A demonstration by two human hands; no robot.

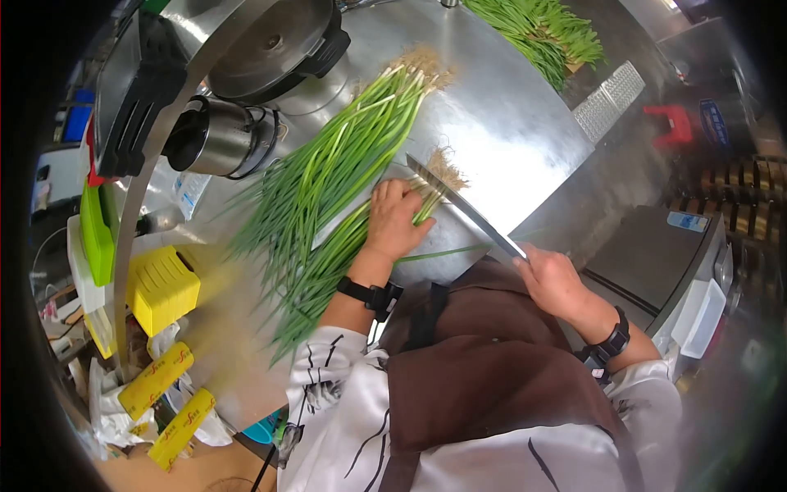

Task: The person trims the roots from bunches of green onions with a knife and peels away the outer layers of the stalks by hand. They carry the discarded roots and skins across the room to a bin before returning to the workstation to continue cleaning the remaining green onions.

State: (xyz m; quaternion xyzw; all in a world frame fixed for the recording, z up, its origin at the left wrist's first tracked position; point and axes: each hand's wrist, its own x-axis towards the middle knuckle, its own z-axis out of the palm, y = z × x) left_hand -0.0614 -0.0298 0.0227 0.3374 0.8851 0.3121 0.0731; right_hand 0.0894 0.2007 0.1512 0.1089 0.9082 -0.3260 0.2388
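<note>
My left hand (393,220) is closed around a small bunch of green onions (350,238) near the white stalks, pressing it on the steel table (508,131). My right hand (551,279) grips the handle of a long knife (467,209). The blade lies across the bunch between my left fingers and the cut side's roots (447,170). A larger pile of green onions (344,148), with its roots toward the back, rests to the left. Part of a pale flat object shows between pile and bunch.
At the back left are a round pan (266,41) and a steel pot (221,135). A yellow container (164,289) and yellow boxes (156,381) stand at the left. More greens (537,33) lie at the back right, near a perforated white tray (609,100).
</note>
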